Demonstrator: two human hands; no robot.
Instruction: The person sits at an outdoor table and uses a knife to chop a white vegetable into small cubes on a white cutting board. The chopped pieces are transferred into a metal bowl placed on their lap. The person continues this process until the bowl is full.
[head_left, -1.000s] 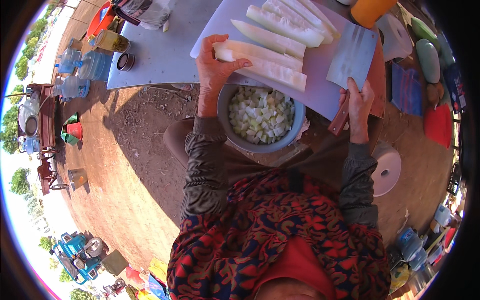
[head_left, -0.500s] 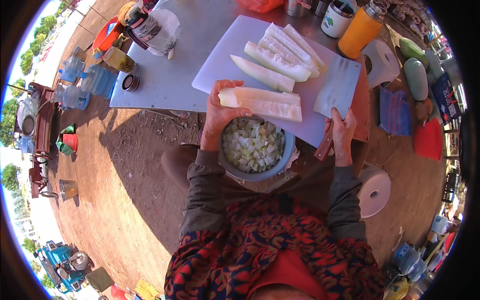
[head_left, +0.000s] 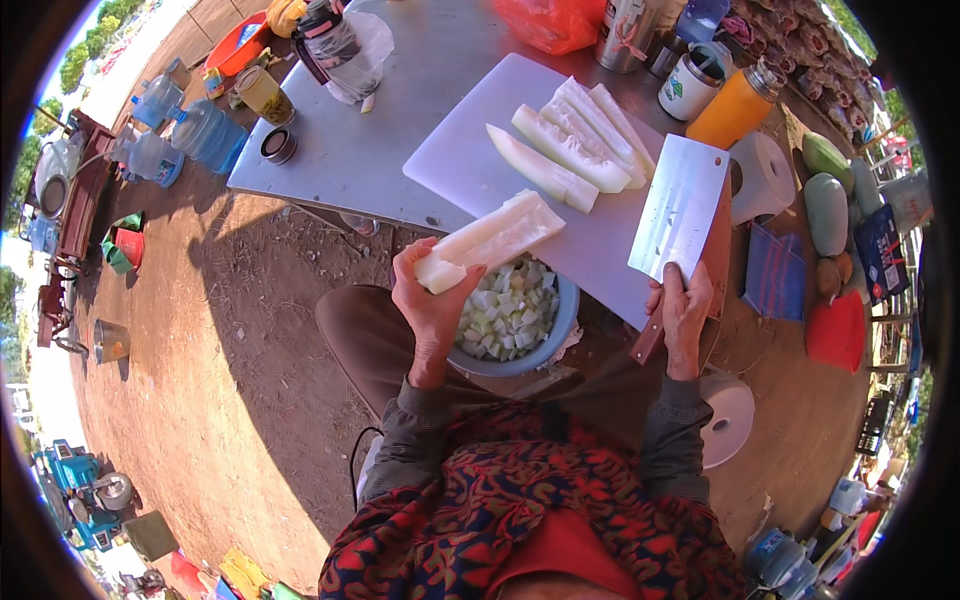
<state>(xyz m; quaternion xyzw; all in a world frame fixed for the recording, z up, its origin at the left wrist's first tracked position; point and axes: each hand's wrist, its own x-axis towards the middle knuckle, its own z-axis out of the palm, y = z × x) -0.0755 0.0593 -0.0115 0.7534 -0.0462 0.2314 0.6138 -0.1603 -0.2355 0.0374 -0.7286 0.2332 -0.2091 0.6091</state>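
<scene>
My left hand (head_left: 432,305) grips the near end of a long, pale piece of winter melon (head_left: 500,238), tilted up above the edge of the white cutting board (head_left: 455,150). In my right hand (head_left: 684,315) is a cleaver (head_left: 678,205), its wide blade raised over the board's right side and its brown handle partly covered by my fingers. Several peeled melon strips (head_left: 570,145) lie side by side on the board's far part. Below the board's near edge, a blue-grey basin (head_left: 572,318) holds many white melon cubes (head_left: 508,315); the lifted piece hides part of it.
On the metal table (head_left: 340,175) stand an orange bottle (head_left: 735,103), a white mug (head_left: 691,82), a jar (head_left: 265,97) and a red plastic bag (head_left: 550,22). Whole green melons (head_left: 827,213) lie at the right. A large white roll (head_left: 727,420) stands beside my right knee.
My left hand has lifted the melon piece off the board, moving toward me and tilting it. The cleaver remains in my right hand, its blade now turned so it shines brighter.
</scene>
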